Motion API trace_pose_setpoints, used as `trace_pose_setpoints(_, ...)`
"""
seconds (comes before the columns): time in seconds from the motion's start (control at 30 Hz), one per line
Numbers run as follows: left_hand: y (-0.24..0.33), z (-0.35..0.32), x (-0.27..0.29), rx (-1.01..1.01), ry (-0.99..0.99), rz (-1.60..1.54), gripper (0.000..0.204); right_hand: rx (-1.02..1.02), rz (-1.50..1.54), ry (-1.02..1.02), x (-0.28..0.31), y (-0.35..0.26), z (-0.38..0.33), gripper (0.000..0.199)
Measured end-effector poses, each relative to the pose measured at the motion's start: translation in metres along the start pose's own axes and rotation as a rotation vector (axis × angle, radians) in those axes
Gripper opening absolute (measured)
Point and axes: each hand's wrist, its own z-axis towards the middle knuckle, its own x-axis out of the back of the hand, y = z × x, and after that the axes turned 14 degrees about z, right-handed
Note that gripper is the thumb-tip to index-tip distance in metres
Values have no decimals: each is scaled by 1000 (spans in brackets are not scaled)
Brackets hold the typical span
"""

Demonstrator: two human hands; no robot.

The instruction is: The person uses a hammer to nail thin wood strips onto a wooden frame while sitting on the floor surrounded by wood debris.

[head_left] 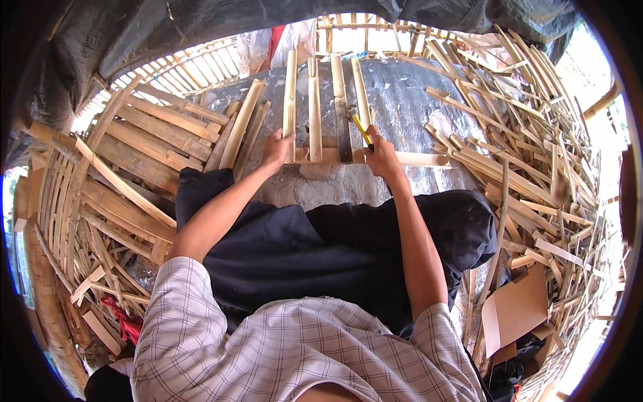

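Several split bamboo slats stand side by side ahead of me, pointing away. Their near ends meet a crosswise bamboo strip (418, 159) that runs left to right. My left hand (276, 150) is closed on the near part of the leftmost bamboo slat (290, 100). My right hand (383, 157) grips a hammer (362, 128) with a yellow and black handle. Its small head lies close to a partly blackened bamboo slat (340, 94). To the left of that one is a narrower bamboo slat (314, 114), and at the right another slat (358, 87).
A grey sheet (402, 100) covers the ground under the slats. Loose bamboo strips (516, 154) pile up at the right, with a cardboard box (516, 308) near them. At the left lie wide bamboo panels (154, 141). Dark plastic sheeting (201, 33) hangs overhead.
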Motion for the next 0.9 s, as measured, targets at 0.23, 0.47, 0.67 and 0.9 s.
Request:
trace_pose_setpoints(0.23,-4,5,1,104,-62,5,57,-59,175,155,-7,2,0,33)
trace_pose_setpoints(0.47,-9,8,15,260,-438,70,90,-93,407,251,14,-16,-2,31)
trace_pose_setpoints(0.67,-10,6,6,248,-312,80,91,-152,504,254,16,-18,-3,27)
trace_pose_setpoints(0.9,-9,36,22,163,-331,159,78,-147,593,169,18,-23,-4,26)
